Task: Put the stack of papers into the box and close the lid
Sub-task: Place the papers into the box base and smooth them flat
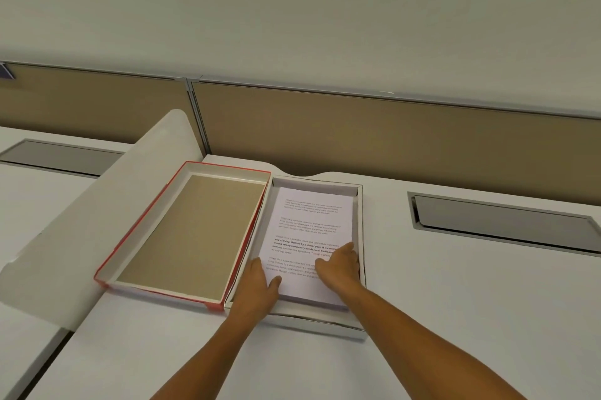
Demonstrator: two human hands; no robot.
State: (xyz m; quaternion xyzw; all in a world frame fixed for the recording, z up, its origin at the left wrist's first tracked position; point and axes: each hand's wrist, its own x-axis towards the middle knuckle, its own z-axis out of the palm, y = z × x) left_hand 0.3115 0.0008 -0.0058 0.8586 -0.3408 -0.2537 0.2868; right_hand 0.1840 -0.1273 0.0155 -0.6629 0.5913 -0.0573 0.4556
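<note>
A stack of white printed papers (309,224) lies flat inside the shallow white box (362,220) on the desk. My left hand (258,285) grips the stack's near left edge, thumb on top of the sheet. My right hand (340,264) rests on the stack's near right part, with fingers curled over its right edge against the box wall. The lid (192,233), red outside with a brown inner face, lies upside down directly left of the box, touching it.
A white curved divider panel (97,204) rises left of the lid. A tan partition (390,139) runs along the back of the desk. A grey cable flap (500,220) sits in the desk to the right of the box.
</note>
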